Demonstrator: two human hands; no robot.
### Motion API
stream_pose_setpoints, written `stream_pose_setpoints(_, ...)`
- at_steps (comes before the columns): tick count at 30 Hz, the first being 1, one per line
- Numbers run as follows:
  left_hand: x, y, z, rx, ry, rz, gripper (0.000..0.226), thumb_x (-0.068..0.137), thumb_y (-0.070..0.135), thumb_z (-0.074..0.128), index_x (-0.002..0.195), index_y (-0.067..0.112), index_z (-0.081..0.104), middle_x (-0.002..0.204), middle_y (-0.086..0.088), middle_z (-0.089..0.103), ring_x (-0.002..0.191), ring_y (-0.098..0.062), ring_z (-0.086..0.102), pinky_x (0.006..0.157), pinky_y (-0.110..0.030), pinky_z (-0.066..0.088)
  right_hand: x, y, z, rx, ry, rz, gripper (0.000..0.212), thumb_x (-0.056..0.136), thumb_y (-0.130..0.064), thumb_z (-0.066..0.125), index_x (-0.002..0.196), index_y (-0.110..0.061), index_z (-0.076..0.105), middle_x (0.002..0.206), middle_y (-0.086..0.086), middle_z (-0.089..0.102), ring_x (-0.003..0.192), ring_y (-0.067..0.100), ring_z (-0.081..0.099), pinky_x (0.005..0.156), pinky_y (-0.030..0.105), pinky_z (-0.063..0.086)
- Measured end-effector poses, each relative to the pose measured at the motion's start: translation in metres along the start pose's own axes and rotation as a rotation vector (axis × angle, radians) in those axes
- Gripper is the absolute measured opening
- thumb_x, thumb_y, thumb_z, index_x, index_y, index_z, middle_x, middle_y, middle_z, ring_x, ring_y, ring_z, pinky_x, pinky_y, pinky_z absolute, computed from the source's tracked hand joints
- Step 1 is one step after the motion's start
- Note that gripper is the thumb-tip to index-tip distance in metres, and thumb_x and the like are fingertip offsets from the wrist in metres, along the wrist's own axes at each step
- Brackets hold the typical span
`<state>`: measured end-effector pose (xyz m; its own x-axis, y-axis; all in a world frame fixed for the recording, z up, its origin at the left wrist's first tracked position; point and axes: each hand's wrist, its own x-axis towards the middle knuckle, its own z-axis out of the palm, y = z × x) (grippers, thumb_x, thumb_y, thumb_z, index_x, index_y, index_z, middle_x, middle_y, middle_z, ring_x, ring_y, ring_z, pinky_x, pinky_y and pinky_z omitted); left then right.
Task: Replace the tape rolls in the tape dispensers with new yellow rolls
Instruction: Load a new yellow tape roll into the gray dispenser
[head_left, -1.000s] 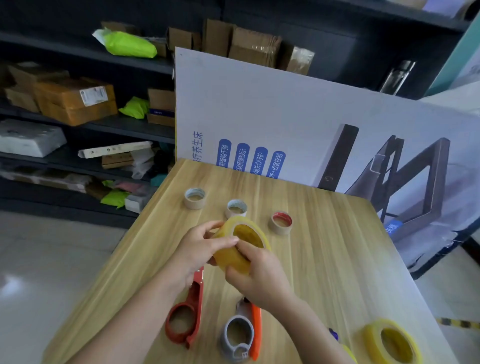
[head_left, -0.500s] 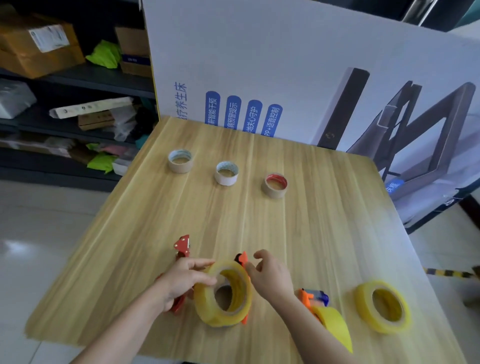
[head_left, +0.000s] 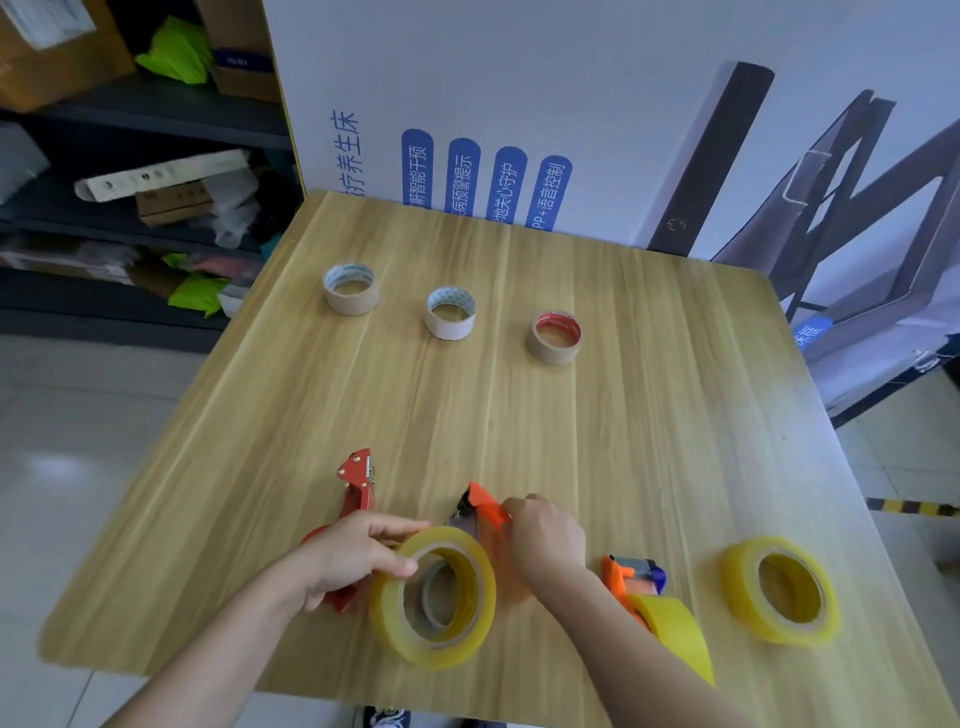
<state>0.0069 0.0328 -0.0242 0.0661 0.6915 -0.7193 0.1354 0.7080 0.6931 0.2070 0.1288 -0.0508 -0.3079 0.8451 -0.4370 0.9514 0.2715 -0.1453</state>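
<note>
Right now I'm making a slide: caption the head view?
Left hand holds a yellow roll over the middle dispenser gripped by the right hand; three small rolls behind.

Head view, steeply down, near table (head_left: 675, 415)

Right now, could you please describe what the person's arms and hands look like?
The left forearm and right forearm are bare to the frame's lower edge, with no sleeve in view. The left hand and right hand are ungloved, and I can make out no watch, bracelet or ring.
</note>
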Motion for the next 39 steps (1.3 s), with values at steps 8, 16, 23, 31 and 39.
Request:
stream_pose_setpoints(8, -0.005, -0.003, 0.011, -0.143, -0.089, 0.081, 0.044, 0.083, 0.006, 0.069, 0.114, 0.037, 0.068, 0.115, 0.004, 0.071, 0.112, -0.017, 0.063, 0.101, -0.035, 0.045, -0.024, 0.002, -0.014, 0.484, 0.12, -0.06, 0.036, 0.089, -0.06, 0.05, 0.096, -0.032, 0.071, 0.083, -0.008, 0.069, 0.079, 0.012, 0.063, 0.062, 0.029, 0.048)
stream_pose_setpoints(16, -0.003, -0.018, 0.041, -0.188, -0.025, 0.135, 0.047, 0.082, 0.005, 0.07, 0.11, 0.042, 0.067, 0.118, 0.014, 0.067, 0.115, 0.001, 0.053, 0.088, -0.016, 0.038, -0.056, 0.031, -0.016, 0.431, 0.002, -0.308, 0.022, 0.085, -0.038, 0.066, 0.105, -0.036, 0.073, 0.09, -0.006, 0.075, 0.075, 0.007, 0.063, 0.069, 0.024, 0.05)
stream_pose_setpoints(23, 0.002, -0.019, 0.058, -0.189, -0.023, 0.19, 0.046, 0.085, 0.01, 0.069, 0.115, 0.044, 0.063, 0.12, 0.021, 0.064, 0.114, 0.006, 0.053, 0.085, -0.012, 0.039, -0.061, 0.041, -0.024, 0.295, 0.054, -0.348, 0.025, 0.091, -0.039, 0.057, 0.111, -0.034, 0.071, 0.097, -0.004, 0.073, 0.085, 0.017, 0.064, 0.074, 0.032, 0.051)
stream_pose_setpoints(31, 0.015, -0.025, 0.058, -0.153, 0.207, 0.217, 0.044, 0.088, 0.009, 0.065, 0.105, 0.049, 0.063, 0.125, 0.011, 0.059, 0.119, -0.009, 0.05, 0.104, -0.029, 0.036, -0.045, 0.023, -0.006, 0.252, 0.098, -0.269, 0.027, 0.094, -0.033, 0.054, 0.117, -0.028, 0.067, 0.102, 0.001, 0.07, 0.094, 0.024, 0.063, 0.072, 0.031, 0.045)
stream_pose_setpoints(39, 0.039, -0.032, 0.051, -0.142, 0.302, 0.18, 0.041, 0.091, 0.013, 0.061, 0.117, 0.045, 0.061, 0.124, 0.017, 0.057, 0.118, -0.006, 0.045, 0.098, -0.024, 0.035, -0.024, 0.007, 0.005, 0.35, 0.138, -0.142, 0.032, 0.09, -0.032, 0.061, 0.122, -0.029, 0.064, 0.107, 0.001, 0.073, 0.099, 0.025, 0.066, 0.078, 0.031, 0.05)
